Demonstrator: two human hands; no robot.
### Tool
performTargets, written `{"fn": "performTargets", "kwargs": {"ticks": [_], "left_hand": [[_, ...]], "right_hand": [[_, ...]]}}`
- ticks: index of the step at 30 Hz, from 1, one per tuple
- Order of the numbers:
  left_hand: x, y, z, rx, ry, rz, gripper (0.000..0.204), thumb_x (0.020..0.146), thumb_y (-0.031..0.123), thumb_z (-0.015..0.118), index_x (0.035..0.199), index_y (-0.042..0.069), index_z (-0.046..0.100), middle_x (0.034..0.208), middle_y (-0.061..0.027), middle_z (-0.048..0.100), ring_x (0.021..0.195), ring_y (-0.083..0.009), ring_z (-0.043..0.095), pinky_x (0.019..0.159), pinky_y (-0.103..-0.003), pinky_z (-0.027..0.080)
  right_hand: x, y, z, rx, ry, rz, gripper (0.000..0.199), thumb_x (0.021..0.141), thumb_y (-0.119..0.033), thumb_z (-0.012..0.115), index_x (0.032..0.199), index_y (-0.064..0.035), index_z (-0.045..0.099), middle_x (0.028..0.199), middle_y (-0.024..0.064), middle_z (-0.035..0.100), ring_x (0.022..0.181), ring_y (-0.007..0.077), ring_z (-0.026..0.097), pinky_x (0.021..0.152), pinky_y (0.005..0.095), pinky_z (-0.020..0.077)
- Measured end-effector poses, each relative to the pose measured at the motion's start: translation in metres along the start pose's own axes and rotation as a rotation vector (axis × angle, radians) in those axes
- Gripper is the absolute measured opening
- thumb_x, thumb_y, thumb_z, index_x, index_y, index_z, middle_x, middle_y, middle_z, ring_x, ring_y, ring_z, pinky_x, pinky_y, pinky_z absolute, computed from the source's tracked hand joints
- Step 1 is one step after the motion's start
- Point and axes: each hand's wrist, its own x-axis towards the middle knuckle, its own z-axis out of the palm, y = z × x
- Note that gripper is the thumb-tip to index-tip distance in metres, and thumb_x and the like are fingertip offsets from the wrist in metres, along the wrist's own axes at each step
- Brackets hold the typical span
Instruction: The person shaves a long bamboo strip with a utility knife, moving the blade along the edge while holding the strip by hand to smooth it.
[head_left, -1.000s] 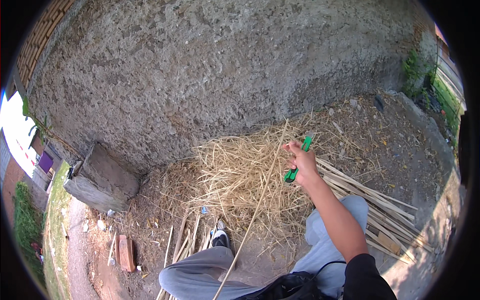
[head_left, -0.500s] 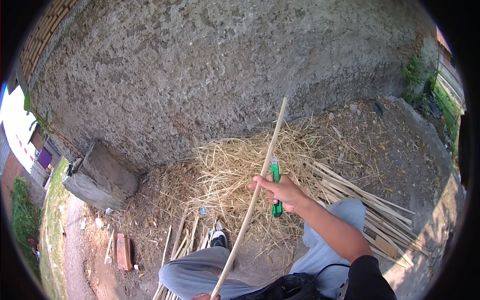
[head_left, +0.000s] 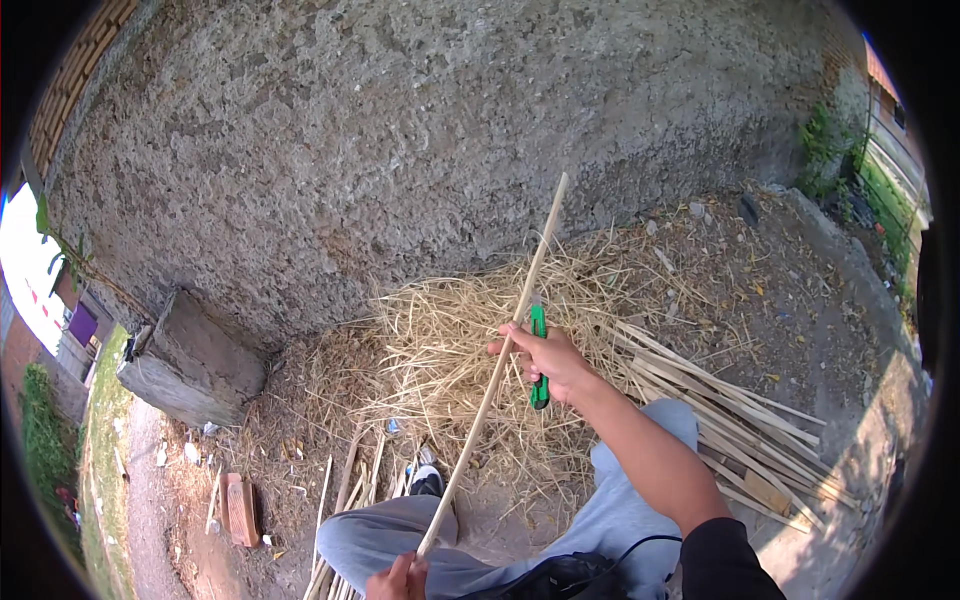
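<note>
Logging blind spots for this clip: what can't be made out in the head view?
- Left hand: partly cut off by the lower edge, so its grip on the long stick is only partly seen.
- Green-handled cutter: the right hand covers its middle; the blade is too small to tell.
- Shoe: mostly hidden behind the grey trouser leg.
- Black object on the lap: cut off by the lower edge.
</note>
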Motion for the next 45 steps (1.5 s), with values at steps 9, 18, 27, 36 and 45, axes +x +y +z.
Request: {"fn": "performTargets", "kwargs": {"ticks": [9,18,27,36,45], "left_hand": [[0.022,0.016,-0.058,0.895,0.587,0.356,0.032,0.086,0.005,0.063,0.118,0.005,0.065,0.092,-0.0104,0.067,0.065,-0.0263,0.06,0.054,-0.038,0.047],[0.007,0.041,-0.061,0.802,0.701,0.332,0.019,0.085,0.004,0.068,0.104,0.003,0.07,0.086,-0.0105,0.068,0.061,-0.0252,0.06,0.051,-0.037,0.044],[-0.003,0.055,-0.064,0.872,0.76,0.328,0.024,0.084,-0.001,0.056,0.104,0.0,0.069,0.095,-0.0143,0.07,0.063,-0.0261,0.058,0.058,-0.039,0.045],[0.002,0.001,-0.039,0.25,0.735,0.077,0.014,0.093,0.017,0.064,0.093,0.004,0.071,0.075,-0.0107,0.067,0.054,-0.0174,0.055,0.049,-0.026,0.039],[0.041,-0.001,-0.018,-0.52,-0.048,-0.239,0.036,0.102,0.029,0.05,0.108,-0.004,0.062,0.081,-0.0116,0.07,0.069,-0.0153,0.068,0.063,-0.028,0.053]], "right_hand": [[0.015,0.0,-0.016,0.21,-0.104,0.137,0.028,0.103,-0.018,0.045,0.125,-0.0018,0.053,0.113,0.0149,0.066,0.049,0.0023,0.035,0.045,0.018,0.0343],[0.015,-0.001,-0.01,0.306,-0.39,-0.032,0.036,0.104,-0.023,0.046,0.134,-0.0029,0.049,0.11,0.0128,0.063,0.048,0.0021,0.034,0.043,0.0185,0.0317],[0.015,0.01,0.003,0.411,-0.383,0.064,0.037,0.105,-0.027,0.043,0.136,-0.0068,0.044,0.094,0.0036,0.056,0.051,0.0041,0.033,0.047,0.0216,0.0315],[0.003,-0.014,0.02,0.124,-0.246,-0.287,0.04,0.101,-0.031,0.052,0.131,-0.0042,0.054,0.094,0.0075,0.067,0.044,0.0016,0.032,0.041,0.0202,0.0291],[0.016,-0.009,0.012,0.111,0.025,-0.257,0.019,0.093,-0.023,0.066,0.098,-0.0044,0.066,0.08,0.009,0.07,0.041,0.0025,0.037,0.039,0.0208,0.0292]]}}
